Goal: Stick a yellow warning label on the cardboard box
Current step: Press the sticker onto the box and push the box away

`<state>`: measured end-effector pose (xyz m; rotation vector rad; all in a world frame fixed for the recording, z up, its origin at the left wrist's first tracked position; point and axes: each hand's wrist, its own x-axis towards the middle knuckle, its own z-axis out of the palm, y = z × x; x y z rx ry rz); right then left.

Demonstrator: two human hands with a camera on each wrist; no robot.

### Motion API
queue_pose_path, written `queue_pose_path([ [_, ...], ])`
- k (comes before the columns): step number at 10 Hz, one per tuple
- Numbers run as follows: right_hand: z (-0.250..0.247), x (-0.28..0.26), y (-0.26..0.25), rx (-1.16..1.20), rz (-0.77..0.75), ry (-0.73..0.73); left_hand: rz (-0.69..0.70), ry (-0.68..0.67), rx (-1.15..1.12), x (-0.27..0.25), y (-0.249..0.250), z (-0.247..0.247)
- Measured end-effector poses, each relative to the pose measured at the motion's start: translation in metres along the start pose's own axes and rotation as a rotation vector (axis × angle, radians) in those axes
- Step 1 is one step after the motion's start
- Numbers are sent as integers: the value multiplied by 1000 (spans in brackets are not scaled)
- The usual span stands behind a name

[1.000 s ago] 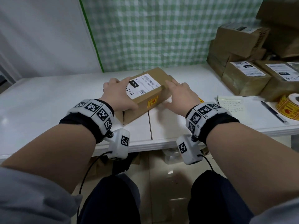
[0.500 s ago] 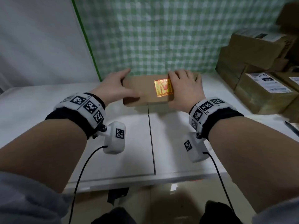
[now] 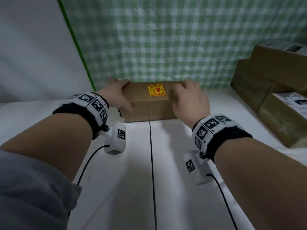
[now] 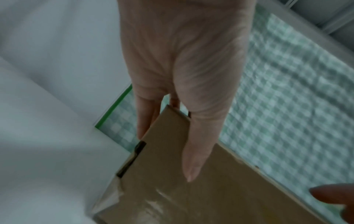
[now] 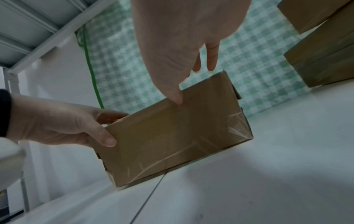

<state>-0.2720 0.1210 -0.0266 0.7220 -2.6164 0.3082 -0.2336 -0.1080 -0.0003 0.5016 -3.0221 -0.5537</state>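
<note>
The cardboard box (image 3: 149, 110) lies lengthwise at the back of the white table (image 3: 174, 188), close to the green checked wall. A yellow warning label (image 3: 156, 90) with red print is stuck on its top face, near the middle. My left hand (image 3: 123, 95) grips the box's left end, thumb on the near face and fingers over the far side; the right wrist view shows the same grip by the left hand (image 5: 57, 121) on the box (image 5: 172, 136). My right hand (image 3: 184, 95) lies over the right end, fingers straight, thumb tip on the near top edge.
Several brown cardboard boxes (image 3: 274, 72) are stacked at the right rear. One with a white shipping label (image 3: 285, 117) sits nearer on the right. A dark seam (image 3: 152, 163) runs down the tabletop between my forearms.
The box went from the table's middle to the back by the wall and was turned, so the yellow label now faces up. Both hands travelled with it.
</note>
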Motion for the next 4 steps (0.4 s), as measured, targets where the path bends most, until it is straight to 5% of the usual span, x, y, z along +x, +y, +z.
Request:
queue_pose_path([
  [4, -21, -8, -4, 61, 67, -154, 110, 99, 137, -6, -3, 6],
])
